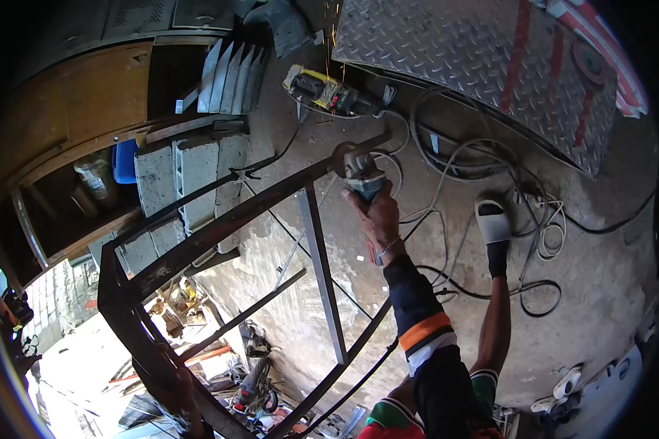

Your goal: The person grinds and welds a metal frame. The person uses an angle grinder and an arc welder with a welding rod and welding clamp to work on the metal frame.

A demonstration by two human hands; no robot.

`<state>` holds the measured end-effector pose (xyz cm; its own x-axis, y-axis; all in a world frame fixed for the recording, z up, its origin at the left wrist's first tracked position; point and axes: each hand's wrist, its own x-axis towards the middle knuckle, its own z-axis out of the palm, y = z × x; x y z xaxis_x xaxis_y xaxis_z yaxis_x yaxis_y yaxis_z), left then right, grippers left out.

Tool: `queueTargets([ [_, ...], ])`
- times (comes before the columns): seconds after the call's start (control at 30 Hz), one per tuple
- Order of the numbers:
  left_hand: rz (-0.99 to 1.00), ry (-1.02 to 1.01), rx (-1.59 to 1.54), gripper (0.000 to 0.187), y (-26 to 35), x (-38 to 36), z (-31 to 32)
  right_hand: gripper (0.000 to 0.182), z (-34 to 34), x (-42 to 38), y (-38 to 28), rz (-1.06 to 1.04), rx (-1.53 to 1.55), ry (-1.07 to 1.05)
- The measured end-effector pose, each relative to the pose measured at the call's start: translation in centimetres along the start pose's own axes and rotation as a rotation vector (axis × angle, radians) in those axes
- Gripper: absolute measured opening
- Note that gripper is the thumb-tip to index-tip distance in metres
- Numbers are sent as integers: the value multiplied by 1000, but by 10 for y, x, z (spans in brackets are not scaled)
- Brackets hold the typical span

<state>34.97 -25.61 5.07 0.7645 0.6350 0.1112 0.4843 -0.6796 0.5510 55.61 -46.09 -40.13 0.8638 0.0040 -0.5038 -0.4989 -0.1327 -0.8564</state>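
Note:
My right hand is wrapped around an angle grinder. The grinder's disc meets the upper bar of a dark welded metal frame, near that bar's far end. Orange sparks show at the top of the view. At the lower left, in shadow, my left hand grips the near side of the frame; its fingers are partly hidden. A lighter steel crossbar spans the frame between its two long bars.
A yellow and black power tool lies on the floor beyond the frame. Cables loop over the floor near my sandalled foot. Diamond-plate sheet stands at the upper right. Concrete blocks and a wooden cabinet are left.

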Motion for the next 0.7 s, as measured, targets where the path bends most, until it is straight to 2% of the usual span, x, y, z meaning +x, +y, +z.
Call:
queueTargets([
  [0.03,-88,33,-114,70,-1,-3,-1,79,0,-5,0,-102,61,-6],
  [0.1,-241,149,-346,71,22,-8,21,80,1,-6,2,-142,47,4],
  [0.17,-311,218,-459,71,23,-11,17,81,-3,0,1,95,-25,-38],
  [0.2,-258,91,-445,55,0,-11,-9,81,-3,2,2,94,-25,-35],
  [0.27,-196,-36,-437,41,1,-7,-9,73,-2,11,4,92,-62,3],
  [0.3,-47,-103,-192,41,27,-8,14,73,-1,11,2,88,-61,2],
  [0.37,89,-175,61,42,30,-11,17,72,-1,2,2,-121,44,-25],
  [0.43,-66,-108,-232,48,4,-11,-7,73,3,-1,5,-126,46,-32],
  [0.5,-182,-98,-460,54,3,-8,-13,73,10,4,12,58,76,15],
  [0.53,-75,-180,-222,53,5,-6,-13,73,10,3,16,58,78,18],
  [0.63,-21,-135,88,49,11,-9,-1,76,8,-2,18,101,119,30],
  [0.7,-103,-2,-65,48,13,-9,7,76,12,-13,19,-112,212,26],
])
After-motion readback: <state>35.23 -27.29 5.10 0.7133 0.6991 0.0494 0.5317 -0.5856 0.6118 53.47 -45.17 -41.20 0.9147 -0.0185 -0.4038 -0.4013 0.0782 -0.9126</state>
